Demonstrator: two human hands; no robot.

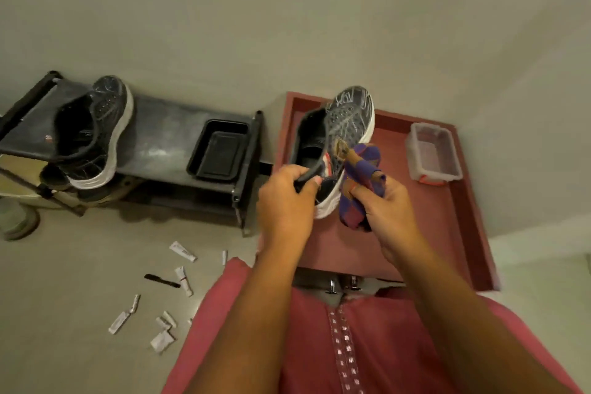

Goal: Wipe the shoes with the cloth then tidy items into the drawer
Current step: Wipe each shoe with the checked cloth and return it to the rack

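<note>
The left hand (284, 198) had the dark mesh sneaker with the white sole (335, 141) by its heel collar, fingers curled over the rim and thumb pinching from inside, so that grip was clamped on the shoe. It was held up in the air, toe pointing away, right above the open reddish-brown wooden drawer (467, 201). The right hand (388, 205) was bunched around a purple, orange and maroon cloth (359, 182), fingers curled tight on it, and the cloth was touching the sneaker's outer side near the sole.

Inside the drawer, over at the far right corner, sat a small clear plastic box with a red latch (433, 153), well apart from the shoe.

To the left stood a low black shoe rack (160, 137). The matching second sneaker (92, 131) lay on its top shelf, tilted on its side, and an empty black plastic tray (220, 150) sat near the rack's right end, just beside the drawer's edge. More footwear was tucked on the lower level, too dark to make out.

On the floor in front of the rack there was a scatter of small white tubes and sachets (182, 251), plus a thin black stick-like thing (161, 280) among them, hard to tell what it was. The person's pink garment (256, 345) filled the bottom of the view.
</note>
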